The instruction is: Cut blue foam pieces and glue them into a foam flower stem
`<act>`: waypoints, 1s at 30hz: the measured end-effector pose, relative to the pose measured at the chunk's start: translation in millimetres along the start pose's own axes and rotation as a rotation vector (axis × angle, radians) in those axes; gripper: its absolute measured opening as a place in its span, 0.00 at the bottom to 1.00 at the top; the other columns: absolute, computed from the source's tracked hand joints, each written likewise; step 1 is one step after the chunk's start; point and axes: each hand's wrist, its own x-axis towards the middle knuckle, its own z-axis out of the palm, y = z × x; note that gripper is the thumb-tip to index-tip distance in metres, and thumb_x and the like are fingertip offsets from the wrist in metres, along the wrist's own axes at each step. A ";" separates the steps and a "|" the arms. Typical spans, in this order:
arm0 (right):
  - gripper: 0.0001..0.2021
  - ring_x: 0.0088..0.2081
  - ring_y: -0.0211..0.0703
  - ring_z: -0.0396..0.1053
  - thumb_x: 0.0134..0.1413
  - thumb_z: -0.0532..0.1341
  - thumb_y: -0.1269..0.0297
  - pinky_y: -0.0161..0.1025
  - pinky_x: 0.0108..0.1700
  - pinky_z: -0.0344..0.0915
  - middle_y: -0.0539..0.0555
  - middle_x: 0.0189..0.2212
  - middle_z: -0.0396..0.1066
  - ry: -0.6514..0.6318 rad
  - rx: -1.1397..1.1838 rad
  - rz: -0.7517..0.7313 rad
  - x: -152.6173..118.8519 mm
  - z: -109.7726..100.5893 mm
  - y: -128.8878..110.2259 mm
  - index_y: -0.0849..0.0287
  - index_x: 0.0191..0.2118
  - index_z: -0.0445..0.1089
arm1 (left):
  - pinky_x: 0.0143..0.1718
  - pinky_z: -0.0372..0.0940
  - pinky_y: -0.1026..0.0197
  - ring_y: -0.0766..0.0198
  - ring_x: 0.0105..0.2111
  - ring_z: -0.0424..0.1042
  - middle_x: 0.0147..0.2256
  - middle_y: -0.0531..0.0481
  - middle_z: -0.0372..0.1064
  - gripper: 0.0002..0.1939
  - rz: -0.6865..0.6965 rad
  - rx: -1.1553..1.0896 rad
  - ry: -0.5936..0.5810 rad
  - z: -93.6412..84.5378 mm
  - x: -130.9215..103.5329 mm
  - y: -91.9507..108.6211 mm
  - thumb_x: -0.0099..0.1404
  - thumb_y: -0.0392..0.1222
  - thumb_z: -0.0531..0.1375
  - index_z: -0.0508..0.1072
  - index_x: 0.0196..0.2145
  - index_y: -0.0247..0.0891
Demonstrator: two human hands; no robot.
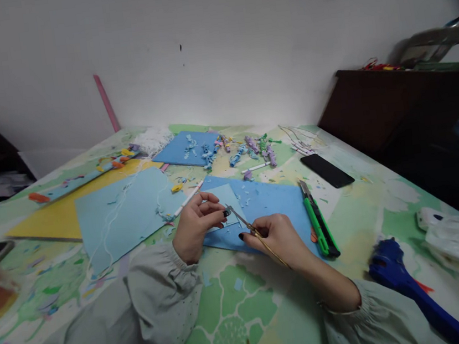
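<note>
Scissors (254, 228) at 5 o'clock look like shiny gold-toned metal. Cutter (319, 222) at 4 is smooth green plastic with a metal blade (304, 188). Light-blue sheet (144, 207) at 9? Matt, kinda foamy. Left sleeve (155, 298) at 7 is crinkly matt cloth.

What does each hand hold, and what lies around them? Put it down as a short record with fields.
Left hand: fingertips beside the scissors' tips; any scrap pinched there is too small to tell
Right hand: holds gold-handled scissors
Beneath hands: blue sheet, small pale sheet on it
Right side: green cutter, black phone
Left side: large light-blue sheet overlapping yellow sheet
</note>
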 end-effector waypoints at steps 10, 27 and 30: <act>0.19 0.20 0.30 0.43 0.44 0.58 0.59 0.31 0.21 0.41 0.44 0.14 0.43 -0.009 0.003 0.002 1.0 -0.6 -0.1 0.60 0.14 0.50 | 0.23 0.63 0.68 0.70 0.22 0.67 0.24 0.57 0.69 0.17 0.023 -0.007 0.022 -0.4 2.5 -0.3 0.45 0.33 0.65 0.64 0.33 0.36; 0.18 0.20 0.30 0.45 0.44 0.58 0.60 0.30 0.21 0.42 0.44 0.14 0.45 -0.026 -0.011 -0.005 0.7 -0.2 2.6 0.60 0.14 0.52 | 0.23 0.62 0.68 0.71 0.22 0.66 0.24 0.57 0.69 0.18 0.033 -0.023 0.070 0.9 2.0 4.7 0.44 0.33 0.65 0.64 0.32 0.36; 0.17 0.20 0.31 0.45 0.44 0.58 0.60 0.31 0.20 0.41 0.44 0.14 0.45 -0.038 0.001 0.001 0.2 -0.4 2.0 0.60 0.14 0.52 | 0.23 0.62 0.68 0.70 0.23 0.66 0.24 0.57 0.69 0.17 0.035 -0.026 0.074 1.0 2.3 4.2 0.44 0.33 0.65 0.64 0.33 0.36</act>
